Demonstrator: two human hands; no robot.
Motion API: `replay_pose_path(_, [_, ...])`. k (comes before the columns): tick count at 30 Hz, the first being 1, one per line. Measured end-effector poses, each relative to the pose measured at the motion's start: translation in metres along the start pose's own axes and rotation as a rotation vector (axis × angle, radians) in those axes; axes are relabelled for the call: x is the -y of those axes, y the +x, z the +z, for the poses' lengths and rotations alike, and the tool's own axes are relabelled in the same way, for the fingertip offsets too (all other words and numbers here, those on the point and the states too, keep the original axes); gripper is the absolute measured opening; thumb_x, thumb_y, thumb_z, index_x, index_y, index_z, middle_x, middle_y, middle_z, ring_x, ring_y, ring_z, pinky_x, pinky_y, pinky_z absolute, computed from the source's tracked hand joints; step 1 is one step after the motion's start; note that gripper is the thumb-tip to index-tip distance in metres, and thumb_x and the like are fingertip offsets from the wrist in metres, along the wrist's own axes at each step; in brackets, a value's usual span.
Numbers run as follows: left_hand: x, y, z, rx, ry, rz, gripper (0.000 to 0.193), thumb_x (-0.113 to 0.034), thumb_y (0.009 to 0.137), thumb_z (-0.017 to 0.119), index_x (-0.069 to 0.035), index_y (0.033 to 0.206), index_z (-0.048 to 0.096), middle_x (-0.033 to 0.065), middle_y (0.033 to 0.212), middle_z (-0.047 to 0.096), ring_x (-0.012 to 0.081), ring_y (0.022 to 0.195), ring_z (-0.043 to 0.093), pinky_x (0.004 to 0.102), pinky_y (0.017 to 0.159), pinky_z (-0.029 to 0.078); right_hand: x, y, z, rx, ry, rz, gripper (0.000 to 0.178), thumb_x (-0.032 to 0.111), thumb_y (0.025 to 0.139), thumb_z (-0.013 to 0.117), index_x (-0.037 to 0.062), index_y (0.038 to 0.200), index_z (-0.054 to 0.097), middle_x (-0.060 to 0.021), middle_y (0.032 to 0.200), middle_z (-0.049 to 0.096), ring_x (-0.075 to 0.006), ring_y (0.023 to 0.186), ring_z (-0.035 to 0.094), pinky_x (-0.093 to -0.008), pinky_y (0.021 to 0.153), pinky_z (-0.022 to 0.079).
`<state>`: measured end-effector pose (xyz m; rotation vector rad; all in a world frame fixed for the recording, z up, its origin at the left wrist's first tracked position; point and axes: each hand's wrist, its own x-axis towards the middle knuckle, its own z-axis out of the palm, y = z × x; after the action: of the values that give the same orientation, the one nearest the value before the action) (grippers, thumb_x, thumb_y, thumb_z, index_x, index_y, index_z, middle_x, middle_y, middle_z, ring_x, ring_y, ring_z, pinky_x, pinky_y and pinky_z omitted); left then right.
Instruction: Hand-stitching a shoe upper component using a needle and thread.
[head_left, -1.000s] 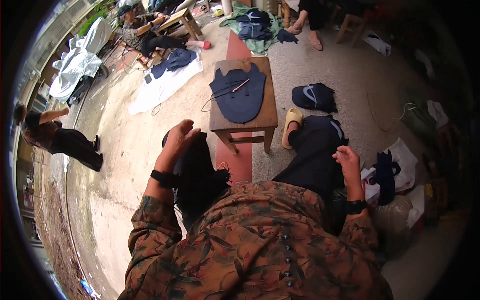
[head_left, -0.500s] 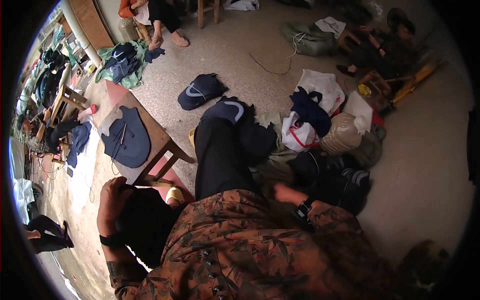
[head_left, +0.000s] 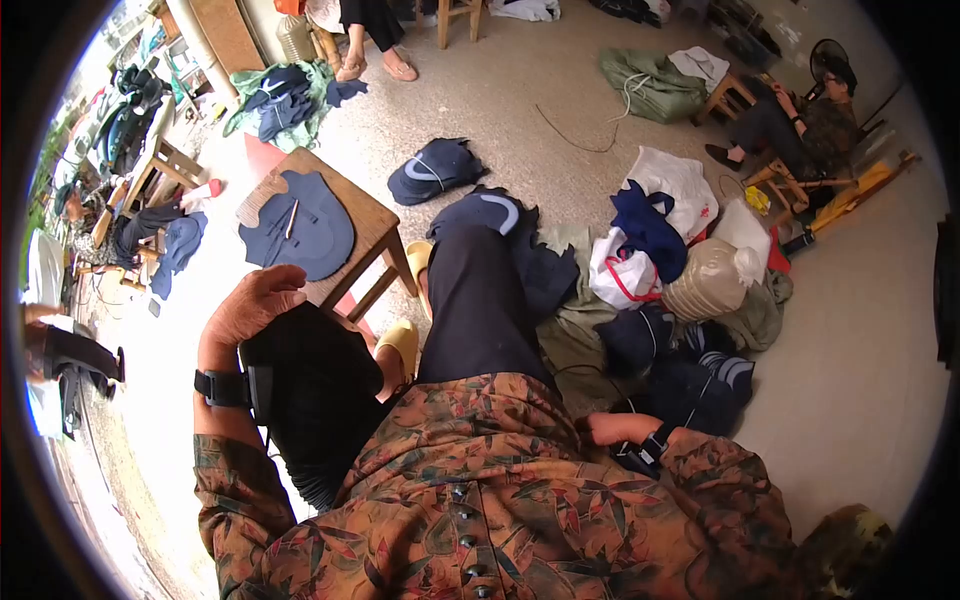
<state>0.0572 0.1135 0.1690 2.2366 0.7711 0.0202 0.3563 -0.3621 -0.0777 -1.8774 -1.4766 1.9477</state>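
Note:
My left hand (head_left: pixel 252 303) is over my bent left knee, clad in black, with its fingers loosely stretched and nothing visible in them. Ahead of it, a wooden stool (head_left: pixel 378 228) bears dark blue, rounded flat pieces (head_left: pixel 330 235). A thin, light-coloured stick-like tool (head_left: pixel 292 219) lies on them. My right hand (head_left: pixel 603 428) is low beside my right hip; its fingers are hidden, so what they touch cannot be told. Near it are dark pieces bundled with thin string (head_left: pixel 715 385).
Tied dark blue bundles (head_left: pixel 436 172) lie on the floor ahead. Right of my leg are a white bag with red trim (head_left: pixel 625 270) and a translucent ribbed container (head_left: pixel 705 280). A seated person (head_left: pixel 815 125) is at far right, near a green sack (head_left: pixel 652 85). Other people sit at left.
The view has shifted, so the stool and floor things appear farther right. My left hand's fingers now reach out more to the right. My right hand stays low beside my hip.

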Motion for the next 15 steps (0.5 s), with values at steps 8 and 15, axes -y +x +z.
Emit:
replay_pose_path(8, [0.023,-0.013,-0.009,-0.021,-0.536,-0.076,0.059,-0.045,0.083,0.063,0.004,0.115,0.055,0.0142,0.106,0.062,0.0228,0.099,0.059,0.0323,0.088,0.046,0.026,-0.005,-0.013,0.029,-0.040,0.024,0.032,0.019,0.084,0.052,-0.0044,0.106,0.056,-0.0234,0.099,0.060,-0.0336,0.090,0.059,-0.0400,0.075,0.045])
replay_pose_path(15, [0.051,0.010,0.019,0.007,-0.602,-0.157,0.076,-0.066,0.082,0.047,0.002,0.116,0.055,0.0131,0.108,0.059,0.0228,0.097,0.057,0.0360,0.087,0.044,0.062,-0.018,-0.016,0.014,0.030,0.090,0.045,0.028,0.077,0.062,0.0016,0.112,0.056,-0.0217,0.103,0.061,-0.0338,0.094,0.058,-0.0414,0.078,0.045])
